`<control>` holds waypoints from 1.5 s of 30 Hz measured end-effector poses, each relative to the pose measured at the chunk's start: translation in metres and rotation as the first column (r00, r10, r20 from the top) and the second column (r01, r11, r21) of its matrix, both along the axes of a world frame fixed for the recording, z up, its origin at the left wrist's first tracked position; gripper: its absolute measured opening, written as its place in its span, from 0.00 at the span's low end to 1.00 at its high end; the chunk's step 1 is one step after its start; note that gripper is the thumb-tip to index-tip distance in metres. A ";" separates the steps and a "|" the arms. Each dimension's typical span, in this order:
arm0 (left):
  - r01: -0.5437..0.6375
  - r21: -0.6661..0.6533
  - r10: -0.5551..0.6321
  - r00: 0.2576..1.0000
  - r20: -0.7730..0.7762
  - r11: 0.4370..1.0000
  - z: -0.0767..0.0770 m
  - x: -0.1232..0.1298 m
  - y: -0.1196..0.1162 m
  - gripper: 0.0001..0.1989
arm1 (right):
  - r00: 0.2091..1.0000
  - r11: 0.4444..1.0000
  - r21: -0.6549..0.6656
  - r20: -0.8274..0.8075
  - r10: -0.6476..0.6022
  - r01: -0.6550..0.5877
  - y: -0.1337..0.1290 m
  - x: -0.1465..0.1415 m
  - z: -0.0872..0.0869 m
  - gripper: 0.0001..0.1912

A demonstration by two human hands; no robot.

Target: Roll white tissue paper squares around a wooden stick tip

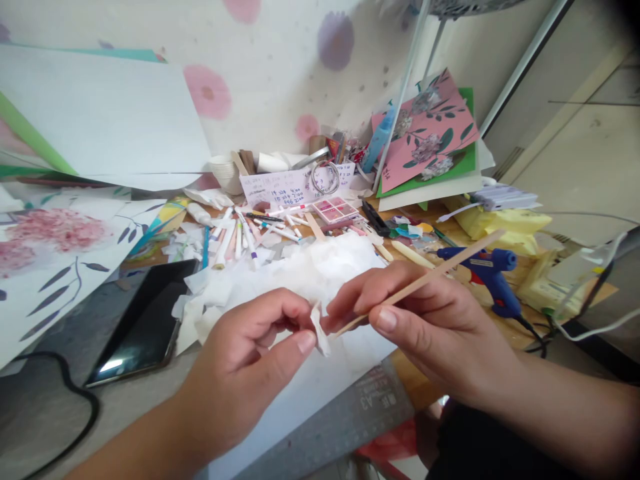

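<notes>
Between thumb and forefinger, my left hand [260,360] pinches a small folded piece of white tissue [320,330]. My right hand [425,320] grips a thin wooden stick [425,279], which slants from the upper right down to the tissue. The stick's lower tip is beside the tissue; whether they touch is hard to tell. Under both hands lies a white paper sheet [300,400], with a heap of white tissue [330,260] on it.
A black phone [145,320] lies at the left, near a black cable [83,393]. Several markers [237,240] are scattered behind the tissue heap. A blue glue gun [493,273] is at the right, and painted flower sheets [50,267] stand at the left.
</notes>
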State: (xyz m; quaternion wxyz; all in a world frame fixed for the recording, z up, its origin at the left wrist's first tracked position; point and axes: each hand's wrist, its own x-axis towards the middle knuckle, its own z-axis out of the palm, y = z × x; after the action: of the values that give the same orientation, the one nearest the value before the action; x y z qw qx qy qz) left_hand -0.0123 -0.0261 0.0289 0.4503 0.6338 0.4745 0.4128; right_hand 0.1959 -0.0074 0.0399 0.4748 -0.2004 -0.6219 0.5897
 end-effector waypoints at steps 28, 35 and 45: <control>0.002 -0.218 0.010 0.999 0.050 0.976 -0.005 0.001 0.005 0.09 | 0.975 0.957 0.284 0.187 -0.118 0.062 0.001 0.001 0.002 0.07; -0.010 -0.196 0.013 1.000 0.015 0.981 -0.001 0.002 0.005 0.09 | 0.953 0.922 0.377 0.236 -0.190 0.090 -0.002 0.001 0.004 0.03; -0.030 -0.206 0.023 0.999 -0.037 0.978 0.002 0.004 0.005 0.09 | 0.949 0.914 0.397 0.248 -0.197 0.086 0.000 0.001 0.004 0.03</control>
State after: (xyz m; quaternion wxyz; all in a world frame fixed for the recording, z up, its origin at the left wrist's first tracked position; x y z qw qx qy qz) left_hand -0.0082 -0.0209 0.0304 0.4999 0.5842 0.5310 0.3563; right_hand 0.1973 -0.0074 0.0435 0.4527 -0.2311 -0.7696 0.3866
